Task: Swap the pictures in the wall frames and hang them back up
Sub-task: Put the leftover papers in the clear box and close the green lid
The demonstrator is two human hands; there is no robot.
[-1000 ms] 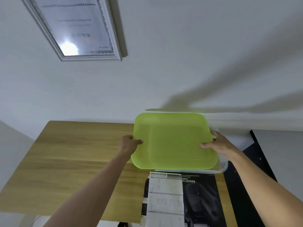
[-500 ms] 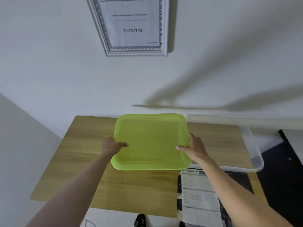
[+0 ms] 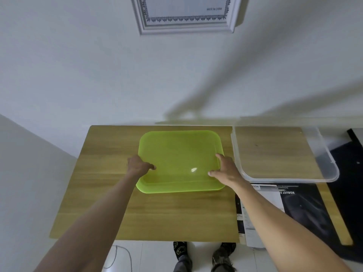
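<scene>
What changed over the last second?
Both hands, left and right, carried the green lid leftward off the clear bin to the middle of the table. Grip unchanged; the bin, papers and wall frame stayed put.

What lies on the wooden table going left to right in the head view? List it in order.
Left hand → green lid → right hand → clear plastic bin. The printed sheets sit nearer, under the right arm, so I leave them out.

Wall frame (image 3: 186,18) top cut off by edge; poster (image 3: 302,205) partly hidden under right arm, print blurred
</scene>
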